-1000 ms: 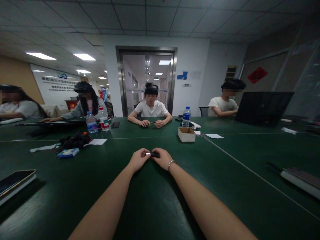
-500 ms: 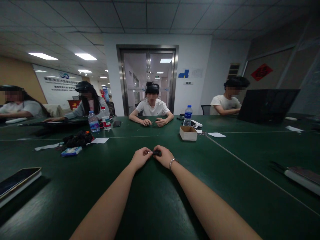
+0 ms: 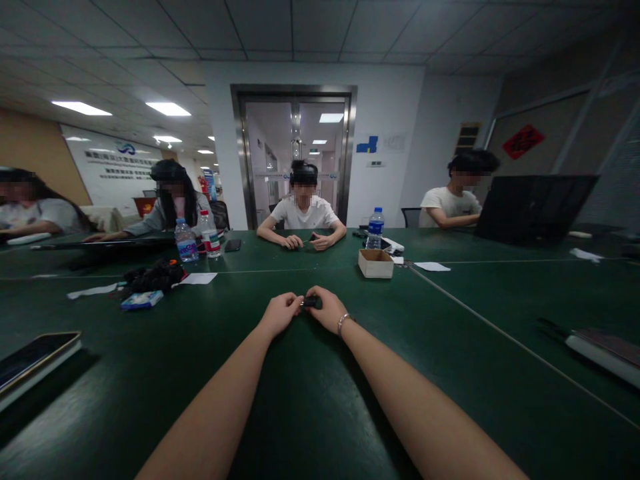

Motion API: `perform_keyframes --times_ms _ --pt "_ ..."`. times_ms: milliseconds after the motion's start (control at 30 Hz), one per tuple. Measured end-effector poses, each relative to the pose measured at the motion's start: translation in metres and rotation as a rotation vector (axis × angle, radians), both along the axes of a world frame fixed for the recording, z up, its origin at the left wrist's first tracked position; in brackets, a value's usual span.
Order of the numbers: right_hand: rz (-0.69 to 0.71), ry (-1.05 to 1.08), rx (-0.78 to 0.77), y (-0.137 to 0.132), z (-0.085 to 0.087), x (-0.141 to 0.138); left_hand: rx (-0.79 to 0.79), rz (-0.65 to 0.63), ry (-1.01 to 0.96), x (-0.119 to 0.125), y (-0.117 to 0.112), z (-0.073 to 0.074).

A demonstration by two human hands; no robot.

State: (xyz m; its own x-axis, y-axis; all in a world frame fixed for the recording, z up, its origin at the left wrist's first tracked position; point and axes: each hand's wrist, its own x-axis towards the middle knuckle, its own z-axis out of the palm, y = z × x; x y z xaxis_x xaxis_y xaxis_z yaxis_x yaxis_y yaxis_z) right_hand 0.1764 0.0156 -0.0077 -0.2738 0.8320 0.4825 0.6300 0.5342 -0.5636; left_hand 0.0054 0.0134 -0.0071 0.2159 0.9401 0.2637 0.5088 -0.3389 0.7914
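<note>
Just above the green table (image 3: 305,400), my two hands meet in the middle of the head view. My right hand (image 3: 327,310), with a silver bracelet at the wrist, is closed around a small black cylinder (image 3: 313,303). At the cylinder's left end a small shiny metallic part shows. My left hand (image 3: 281,313) pinches at that end with thumb and forefinger. How much of the piece lies inside the left fingertips is hidden, and the thing is too small to name more exactly.
A small open cardboard box (image 3: 376,265) stands ahead to the right, near a water bottle (image 3: 375,229). Ahead left are a blue packet (image 3: 142,300), dark cables (image 3: 153,279) and two bottles. A phone (image 3: 37,363) lies at the near left. Several people sit around the table.
The metallic part between my left fingers now sits nearer the black cylinder's end and shows more plainly. Both hands have stayed in about the same place.
</note>
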Motion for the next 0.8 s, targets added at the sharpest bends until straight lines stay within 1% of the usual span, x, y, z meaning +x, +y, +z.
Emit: perform_keyframes --times_ms 67,133,300,433,700,800 --pt "0.001 0.001 -0.003 0.0 0.0 0.0 0.008 0.001 0.026 0.0 -0.002 0.002" --pt "-0.003 0.002 -0.006 0.0 0.001 -0.001 0.003 -0.01 0.012 0.0 -0.003 0.003" --pt "-0.01 0.001 -0.001 0.0 0.001 0.0 0.038 -0.04 -0.147 0.001 -0.003 0.002" --pt "-0.005 0.003 0.006 -0.001 0.0 0.0 0.049 -0.058 -0.17 0.0 -0.002 0.001" --pt "0.0 -0.015 -0.005 0.0 0.0 0.0 -0.032 -0.041 -0.193 -0.002 0.008 -0.009" --pt "-0.001 -0.02 -0.001 0.001 0.0 0.0 -0.047 -0.051 -0.199 -0.002 0.009 -0.011"
